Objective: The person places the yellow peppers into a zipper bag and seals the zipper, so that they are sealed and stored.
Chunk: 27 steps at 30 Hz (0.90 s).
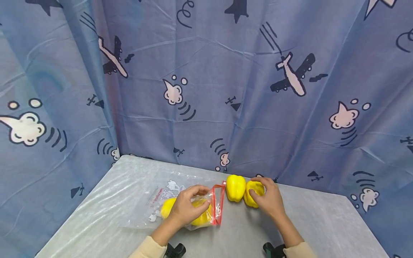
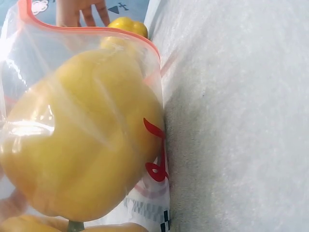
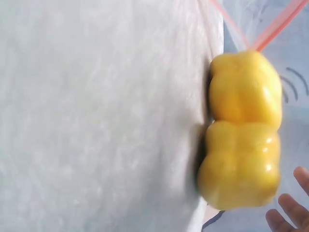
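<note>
1. Yellow and glossy, two bell peppers lie touching each other on the grey cloth-covered table (image 1: 322, 222), just right of the open mouth of a clear plastic zip bag (image 1: 167, 200) with a red seal strip.
2. Of the pair, the pepper nearer the bag (image 1: 235, 187) stands free, almost against the red strip.
3. The pepper farther from the bag (image 1: 253, 193) is under the right hand (image 1: 270, 199), whose curled fingers grip it from above and from its far side.
4. Inside the bag lies a third yellow bell pepper (image 2: 82, 145), pressed against the clear plastic just behind the bag's mouth; in the head view more yellow shows deeper inside the bag, behind this one.
5. The left hand (image 1: 187, 207) lies on top of the bag, fingers bent over the bagged pepper and pinching the plastic near the red strip.
6. The bag lies flat on the table, its printed end pointing away from the loose peppers.
7. Behind the bag and around the table hangs a blue curtain (image 1: 206, 89) printed with aeroplanes and clouds.
</note>
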{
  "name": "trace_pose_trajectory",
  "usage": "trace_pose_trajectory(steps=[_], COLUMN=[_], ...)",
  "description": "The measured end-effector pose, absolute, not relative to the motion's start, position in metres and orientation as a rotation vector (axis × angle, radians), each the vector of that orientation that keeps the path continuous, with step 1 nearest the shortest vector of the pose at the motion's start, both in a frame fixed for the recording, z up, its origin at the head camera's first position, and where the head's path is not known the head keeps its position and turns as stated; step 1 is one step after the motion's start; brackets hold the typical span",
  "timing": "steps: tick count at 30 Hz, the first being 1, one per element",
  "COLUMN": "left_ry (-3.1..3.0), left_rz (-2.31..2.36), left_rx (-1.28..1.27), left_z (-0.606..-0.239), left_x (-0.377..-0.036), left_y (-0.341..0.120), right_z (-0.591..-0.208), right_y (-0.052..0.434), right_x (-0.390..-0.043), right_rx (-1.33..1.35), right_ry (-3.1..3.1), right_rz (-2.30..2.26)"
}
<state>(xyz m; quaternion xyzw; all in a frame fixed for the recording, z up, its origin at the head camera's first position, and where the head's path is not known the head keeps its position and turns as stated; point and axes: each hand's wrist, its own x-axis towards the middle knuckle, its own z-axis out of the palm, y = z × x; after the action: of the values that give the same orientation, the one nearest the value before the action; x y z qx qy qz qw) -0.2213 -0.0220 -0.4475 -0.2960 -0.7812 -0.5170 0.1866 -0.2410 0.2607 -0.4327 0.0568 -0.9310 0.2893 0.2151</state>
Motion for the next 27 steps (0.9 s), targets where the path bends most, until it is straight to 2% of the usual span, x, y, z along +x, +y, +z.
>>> trace_pose_trajectory(steps=[13,22,27], left_ry=[-2.212,-2.222,-2.224], left_rz=[-1.48,-1.473,-1.464], left_rx=[-0.816,-0.819,-0.81], left_z=[-0.419,-0.421,-0.434], left_x=[-0.202,-0.203,-0.212], left_y=[-0.022,-0.022,-0.022], right_z=[-0.444,-0.45,-0.453], right_y=[0.27,0.276,0.278], right_x=[-0.259,-0.268,-0.271], right_rx=[0.066,0.048,0.031], right_ry=[-2.71,-2.757,-2.768], right_rz=[0.805,0.9,0.96])
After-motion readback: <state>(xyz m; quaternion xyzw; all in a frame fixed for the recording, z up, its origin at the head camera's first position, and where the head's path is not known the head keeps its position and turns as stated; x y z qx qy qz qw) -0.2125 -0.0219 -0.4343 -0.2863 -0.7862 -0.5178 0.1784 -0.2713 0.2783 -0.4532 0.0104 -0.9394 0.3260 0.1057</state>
